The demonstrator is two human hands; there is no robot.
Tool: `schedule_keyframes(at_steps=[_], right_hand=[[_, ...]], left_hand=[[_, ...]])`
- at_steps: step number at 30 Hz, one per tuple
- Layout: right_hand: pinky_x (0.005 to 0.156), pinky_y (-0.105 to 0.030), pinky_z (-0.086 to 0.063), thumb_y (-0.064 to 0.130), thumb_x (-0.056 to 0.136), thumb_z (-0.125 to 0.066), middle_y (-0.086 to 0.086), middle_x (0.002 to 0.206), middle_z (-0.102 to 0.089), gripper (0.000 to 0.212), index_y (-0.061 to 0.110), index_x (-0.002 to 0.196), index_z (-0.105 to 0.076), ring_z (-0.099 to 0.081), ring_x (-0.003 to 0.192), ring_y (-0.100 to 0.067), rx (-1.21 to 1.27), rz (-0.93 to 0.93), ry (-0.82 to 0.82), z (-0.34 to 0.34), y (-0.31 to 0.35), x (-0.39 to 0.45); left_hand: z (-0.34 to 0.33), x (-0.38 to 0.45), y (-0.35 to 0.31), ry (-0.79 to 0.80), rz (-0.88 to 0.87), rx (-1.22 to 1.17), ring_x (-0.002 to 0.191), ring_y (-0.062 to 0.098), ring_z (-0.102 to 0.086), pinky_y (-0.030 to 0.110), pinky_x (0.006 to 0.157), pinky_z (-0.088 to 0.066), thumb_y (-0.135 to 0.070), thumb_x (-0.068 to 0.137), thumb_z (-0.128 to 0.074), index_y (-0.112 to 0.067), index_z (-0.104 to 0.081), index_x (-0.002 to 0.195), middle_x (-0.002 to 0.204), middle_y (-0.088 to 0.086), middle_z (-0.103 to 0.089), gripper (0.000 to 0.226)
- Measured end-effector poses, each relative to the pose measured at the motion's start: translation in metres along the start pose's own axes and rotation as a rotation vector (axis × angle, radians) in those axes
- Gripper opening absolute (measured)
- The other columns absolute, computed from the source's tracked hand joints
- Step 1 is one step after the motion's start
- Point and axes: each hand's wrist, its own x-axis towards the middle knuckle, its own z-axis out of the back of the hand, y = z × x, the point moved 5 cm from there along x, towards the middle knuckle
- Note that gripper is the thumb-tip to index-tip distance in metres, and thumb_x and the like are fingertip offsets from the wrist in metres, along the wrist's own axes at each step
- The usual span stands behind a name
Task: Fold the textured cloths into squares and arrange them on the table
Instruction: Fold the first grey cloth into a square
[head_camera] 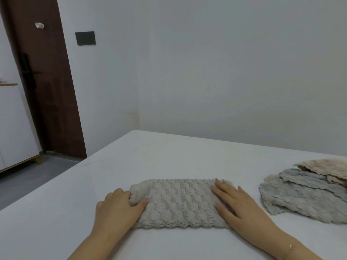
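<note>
Partly folded textured cloth (180,202), pale grey-beige and bobbled, lying as a wide rectangle on the white tabletop (169,156), near the front edge and roughly central. Left hand (120,205) at the cloth's left end, thumb on the upper face and fingers curled round the end, apparently pinching that edge. Right hand (231,198) laid flat on the right end, fingers straight and spread, pressing the fabric down; the two hands well apart, one at each short end. Shape still longer than wide, so judged at least one fold short of a square; probably the left end to be carried over toward the right. To the right, near but apart from the cloth in hand, a loose pile of unfolded cloths (304,194): a blue-grey one lowermost and foremost, a cream one (326,168) on top toward the back, partly cut off by the frame edge; exact count not determinable. No finished squares visible anywhere on the tabletop, so judged early in the task: first cloth mid-fold, the pile untouched, arranging not begun. No containers in view, whether box, basket or tray; cloths resting directly on the tabletop. Background only: grey wall, brown door (47,81) at left, white cabinet (13,128) beside it.
</note>
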Motion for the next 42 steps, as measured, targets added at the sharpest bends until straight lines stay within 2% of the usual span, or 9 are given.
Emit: schedule_keyframes(at_steps=[6,11,19,23,30,33,36,39,42], right_hand=[[0.114,-0.017,0.001,0.055,0.095,-0.03,0.031,0.149,-0.005,0.054,0.043,0.146,-0.02,-0.002,0.139,0.011,0.104,-0.014,0.011,0.001,-0.002,0.001],[0.116,-0.022,-0.017,0.044,0.091,-0.054,0.027,0.143,-0.033,0.04,0.041,0.131,-0.049,-0.027,0.134,0.007,0.409,-0.097,-0.054,0.006,-0.01,0.003],[0.078,0.003,-0.036,0.034,0.097,-0.047,0.02,0.114,-0.065,0.028,0.024,0.101,-0.072,-0.053,0.1,0.02,0.796,-0.245,-0.136,0.017,-0.017,0.0],[0.084,0.001,-0.032,0.031,0.099,-0.041,0.019,0.123,-0.06,0.034,0.022,0.098,-0.073,-0.048,0.115,0.01,0.77,-0.256,-0.117,0.017,-0.016,0.001],[0.093,-0.021,-0.038,0.042,0.094,-0.048,0.005,0.125,-0.062,0.043,0.016,0.076,-0.077,-0.054,0.117,-0.007,0.891,-0.4,-0.104,0.021,-0.008,0.008],[0.081,-0.027,-0.045,0.056,0.09,-0.048,-0.005,0.11,-0.071,0.054,0.014,0.07,-0.076,-0.063,0.098,-0.02,0.729,-0.441,-0.092,0.025,-0.001,0.013],[0.077,-0.03,-0.043,0.062,0.089,-0.043,0.008,0.053,-0.063,0.062,0.017,0.059,-0.073,-0.056,0.068,-0.014,0.41,-0.422,-0.101,0.032,0.014,0.024],[0.089,-0.036,-0.041,0.065,0.088,-0.04,0.007,0.052,-0.055,0.065,0.016,0.052,-0.061,-0.052,0.068,-0.016,0.316,-0.475,-0.04,0.036,0.022,0.04],[0.077,-0.031,-0.042,0.063,0.086,-0.046,0.002,0.065,-0.059,0.059,0.015,0.059,-0.067,-0.053,0.066,-0.017,0.406,-0.529,0.088,0.04,0.022,0.051]], left_hand=[[0.019,0.013,-0.01,0.042,0.108,-0.766,0.072,0.016,-0.061,0.029,0.057,-0.044,-0.026,0.079,-0.075,-0.014,-0.058,0.088,0.084,0.002,-0.063,0.024],[0.052,0.034,-0.055,0.044,0.025,-1.037,0.084,0.024,-0.065,0.037,0.072,-0.053,-0.014,0.078,-0.076,-0.02,-0.056,0.102,0.098,0.007,-0.063,0.032],[0.025,0.01,-0.116,0.137,-0.216,-0.875,0.081,0.022,-0.063,0.035,0.077,-0.056,-0.022,0.078,-0.075,-0.033,-0.057,0.104,0.097,0.006,-0.063,0.034],[0.004,-0.002,-0.116,0.195,-0.309,-0.854,0.073,0.001,-0.06,0.014,0.066,-0.047,-0.031,0.081,-0.073,-0.034,-0.059,0.106,0.096,-0.01,-0.066,0.029],[-0.004,0.007,-0.105,0.218,-0.24,-1.102,0.101,0.008,-0.063,0.027,0.09,-0.05,-0.029,0.096,-0.05,-0.024,-0.065,0.104,0.105,-0.009,-0.069,0.018],[-0.015,0.014,-0.094,0.122,-0.198,-0.942,0.105,0.01,-0.058,0.028,0.092,-0.046,-0.027,0.098,-0.047,-0.028,-0.061,0.109,0.115,-0.012,-0.059,0.018],[-0.022,0.013,-0.098,0.146,-0.254,-0.842,0.12,0.01,-0.048,0.029,0.105,-0.036,-0.027,0.099,-0.043,-0.029,-0.05,0.126,0.132,-0.009,-0.045,0.028],[-0.031,0.008,-0.104,0.214,-0.279,-0.783,0.141,0.009,-0.02,0.031,0.117,-0.017,-0.031,0.1,-0.041,-0.027,-0.033,0.143,0.153,-0.006,-0.023,0.045],[-0.035,0.005,-0.109,0.255,-0.315,-0.729,0.146,0.007,0.005,0.03,0.118,-0.001,-0.034,0.1,-0.041,-0.03,-0.019,0.149,0.159,-0.009,0.0,0.054]])
